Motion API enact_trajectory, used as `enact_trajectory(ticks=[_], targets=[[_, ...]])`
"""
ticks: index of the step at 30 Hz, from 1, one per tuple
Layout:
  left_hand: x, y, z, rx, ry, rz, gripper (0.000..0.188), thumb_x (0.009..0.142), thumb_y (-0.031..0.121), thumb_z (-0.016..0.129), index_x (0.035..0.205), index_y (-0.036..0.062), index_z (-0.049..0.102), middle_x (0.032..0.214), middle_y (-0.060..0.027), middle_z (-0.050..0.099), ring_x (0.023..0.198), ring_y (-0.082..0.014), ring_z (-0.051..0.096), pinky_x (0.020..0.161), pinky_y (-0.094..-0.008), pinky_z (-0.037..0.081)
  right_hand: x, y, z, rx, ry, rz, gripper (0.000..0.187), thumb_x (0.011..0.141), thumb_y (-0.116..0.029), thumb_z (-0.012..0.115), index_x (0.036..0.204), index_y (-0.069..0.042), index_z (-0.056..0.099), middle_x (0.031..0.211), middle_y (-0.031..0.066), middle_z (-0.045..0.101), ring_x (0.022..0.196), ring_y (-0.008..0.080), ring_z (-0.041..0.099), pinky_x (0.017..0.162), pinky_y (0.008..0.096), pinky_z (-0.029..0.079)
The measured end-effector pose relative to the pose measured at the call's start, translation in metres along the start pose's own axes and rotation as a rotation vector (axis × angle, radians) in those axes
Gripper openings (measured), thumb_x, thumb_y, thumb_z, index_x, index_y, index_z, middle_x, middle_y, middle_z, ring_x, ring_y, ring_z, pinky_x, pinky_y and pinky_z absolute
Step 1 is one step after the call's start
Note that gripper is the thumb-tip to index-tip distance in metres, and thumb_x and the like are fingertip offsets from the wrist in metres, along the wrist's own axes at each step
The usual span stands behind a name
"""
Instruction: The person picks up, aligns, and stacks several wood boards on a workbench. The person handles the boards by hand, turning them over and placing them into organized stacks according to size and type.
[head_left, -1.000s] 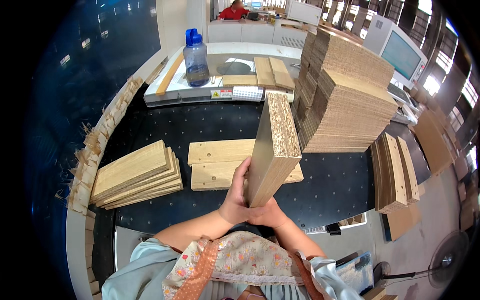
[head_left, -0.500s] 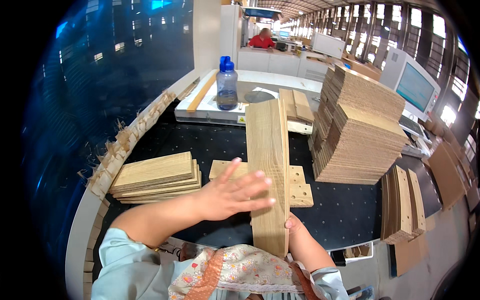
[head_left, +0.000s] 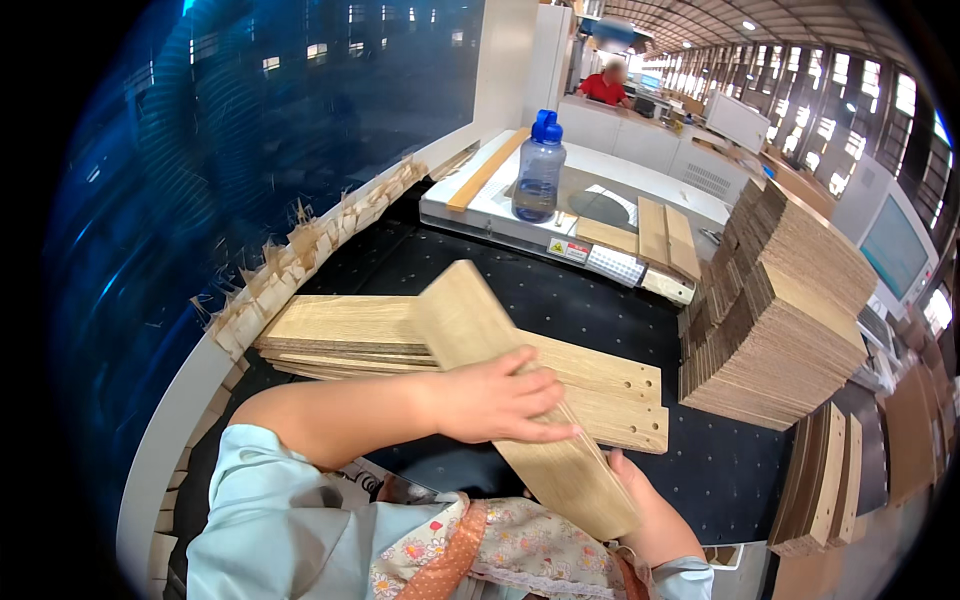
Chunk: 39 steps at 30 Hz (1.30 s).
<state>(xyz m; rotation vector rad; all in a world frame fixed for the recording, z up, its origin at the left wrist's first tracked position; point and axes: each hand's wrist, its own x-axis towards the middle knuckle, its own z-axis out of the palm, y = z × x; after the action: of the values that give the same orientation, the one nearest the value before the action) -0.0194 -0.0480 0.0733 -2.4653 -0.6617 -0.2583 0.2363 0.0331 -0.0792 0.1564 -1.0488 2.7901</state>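
A long wood-grain board [head_left: 475, 325] is held aslant in front of me, its upper end leaning to the left. My right hand [head_left: 645, 505] grips its lower right edge, the thumb against the side; the other fingers are mostly hidden beneath. Across the board's face lies my left hand [head_left: 500, 398], fingers extended toward its right edge. Behind the held board, pieces with drilled holes [head_left: 610, 390] rest on the black table. To their left is a low stack of similar boards [head_left: 335, 325], partly covered by my left forearm and the held board.
Tall stacks of boards [head_left: 770, 340] stand at the right, with more drilled boards [head_left: 815, 480] nearer. A blue-lidded water bottle [head_left: 540, 170] sits on the white machine bed [head_left: 470, 210] at the back. Left runs a blue panel with a ragged-strip edge [head_left: 300, 250]. A person in red [head_left: 605, 88] sits far off.
The board has tilted from nearly upright to leaning left. My left hand has come from spread fingers to lying across it. The view has shifted, so the surroundings appear farther right.
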Motion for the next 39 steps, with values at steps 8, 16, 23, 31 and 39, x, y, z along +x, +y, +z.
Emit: enact_trajectory(ticks=[8,16,23,31,39], targets=[[-0.083,-0.013,-0.055,-0.153,-0.356,-1.015,0.103,0.054,0.035,0.084,0.142,0.0139,0.035,0.119,-0.0209,0.048,0.115,-0.0360,0.046,0.101,-0.0500,0.031,0.030,0.002,-0.022,0.043,-0.075,-0.210,0.093,0.085,-0.069,0.040,0.143,0.002,0.025,0.133,0.0328,0.042,0.113,0.0458,0.053,0.077,0.0472,0.057],[-0.173,-0.051,-0.044,-0.251,-0.600,-1.697,0.112,0.052,0.044,0.086,0.145,0.0151,0.030,0.125,-0.0213,0.048,0.121,-0.0374,0.043,0.101,-0.0416,0.039,0.056,0.044,-0.012,0.050,-0.066,-0.021,0.073,0.092,-0.039,0.058,0.142,0.003,0.027,0.131,0.0263,0.046,0.115,0.0342,0.056,0.080,0.0357,0.057],[-0.187,-0.064,-0.031,-0.245,-0.692,-1.698,0.115,0.049,0.048,0.087,0.144,0.0163,0.031,0.124,-0.0237,0.049,0.119,-0.0389,0.046,0.100,-0.0433,0.040,0.073,0.052,0.011,-0.111,0.028,0.247,0.064,0.091,-0.030,0.061,0.142,-0.001,0.034,0.132,0.0168,0.050,0.114,0.0210,0.054,0.098,0.0352,0.040],[-0.181,-0.090,-0.028,-0.255,-0.607,-1.669,0.116,0.046,0.048,0.088,0.144,0.0156,0.034,0.123,-0.0260,0.049,0.118,-0.0411,0.047,0.099,-0.0422,0.040,0.105,0.047,-0.003,-0.222,-0.042,0.314,0.061,0.090,-0.028,0.062,0.141,-0.007,0.037,0.129,0.0120,0.052,0.111,0.0184,0.053,0.090,0.0287,0.043],[-0.192,-0.071,0.002,-0.211,-0.430,-1.564,0.108,0.051,0.052,0.082,0.142,0.0146,0.038,0.112,-0.0174,0.051,0.110,-0.0368,0.046,0.097,-0.0436,0.037,0.102,0.047,-0.015,-0.346,-0.146,0.399,0.055,0.091,-0.013,0.062,0.140,-0.006,0.040,0.134,0.0093,0.049,0.119,0.0159,0.047,0.103,0.0296,0.036]])
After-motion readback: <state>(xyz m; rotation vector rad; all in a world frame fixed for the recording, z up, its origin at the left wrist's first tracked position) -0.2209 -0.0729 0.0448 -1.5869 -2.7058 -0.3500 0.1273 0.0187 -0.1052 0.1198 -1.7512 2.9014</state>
